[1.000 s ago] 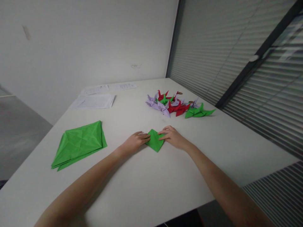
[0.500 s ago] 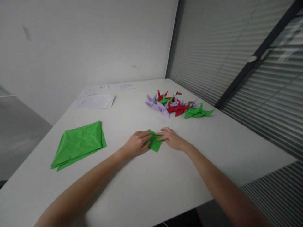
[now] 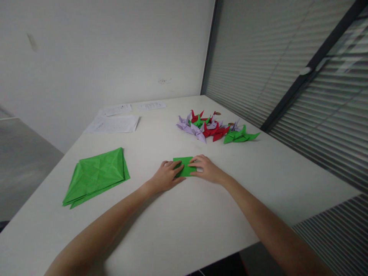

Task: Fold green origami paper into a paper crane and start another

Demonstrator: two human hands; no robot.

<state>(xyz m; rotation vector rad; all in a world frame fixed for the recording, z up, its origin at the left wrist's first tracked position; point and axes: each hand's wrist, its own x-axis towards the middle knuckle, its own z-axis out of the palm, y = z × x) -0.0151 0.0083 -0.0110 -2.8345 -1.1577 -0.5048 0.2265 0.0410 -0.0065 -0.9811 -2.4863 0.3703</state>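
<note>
A small folded piece of green paper [image 3: 185, 161] lies on the white table in front of me, its long sides running left to right. My left hand [image 3: 166, 175] holds its left part, with fingertips on top and the thumb along the near edge. At the right end my right hand [image 3: 206, 168] has hold of the same paper, fingers curved over it and thumb near the lower corner. Parts of the paper are hidden under the fingers of both hands.
Larger creased green sheets [image 3: 97, 174] lie stacked on the left. Several folded paper cranes [image 3: 214, 130], red, lilac and green, sit in a group beyond my right hand. Printed papers [image 3: 115, 123] rest at the back left. A window with blinds [image 3: 276, 69] borders the right side.
The green paper has turned from a slanted, diamond-like position to lie straight, long sides left to right. My fingers have shifted on it, the right hand now curved over its right end.
</note>
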